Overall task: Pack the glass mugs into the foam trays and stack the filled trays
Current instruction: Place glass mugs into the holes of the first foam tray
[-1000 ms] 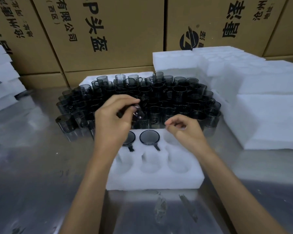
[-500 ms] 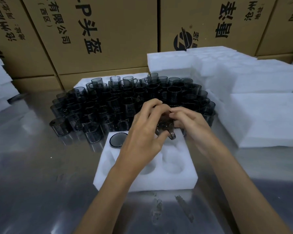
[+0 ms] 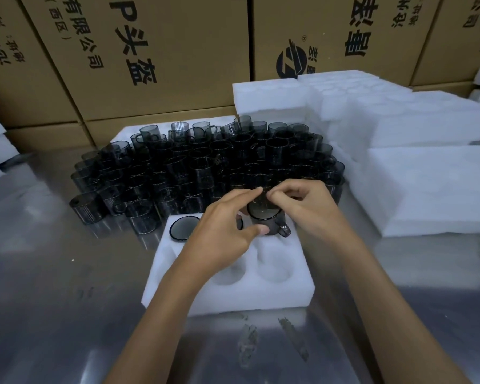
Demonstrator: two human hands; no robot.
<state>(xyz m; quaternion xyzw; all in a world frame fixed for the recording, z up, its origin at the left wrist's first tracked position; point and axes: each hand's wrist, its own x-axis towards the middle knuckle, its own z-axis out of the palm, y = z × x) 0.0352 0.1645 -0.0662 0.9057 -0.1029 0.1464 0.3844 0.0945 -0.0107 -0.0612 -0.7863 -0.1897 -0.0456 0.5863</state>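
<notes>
My left hand (image 3: pixel 222 234) and right hand (image 3: pixel 308 212) both gripping one smoky glass mug (image 3: pixel 266 220), over foam tray (image 3: pixel 233 297), on steel desk (image 3: pixel 53 300)

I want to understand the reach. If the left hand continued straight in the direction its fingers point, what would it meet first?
The left hand points up and right, and already holds the smoky mug over the foam tray. Beyond it, probably the right hand, then the loose mugs; depth is unclear.

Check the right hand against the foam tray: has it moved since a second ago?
Yes. The right hand has come in toward the left hand and now pinches the mug over the foam tray's far right pocket.
</notes>
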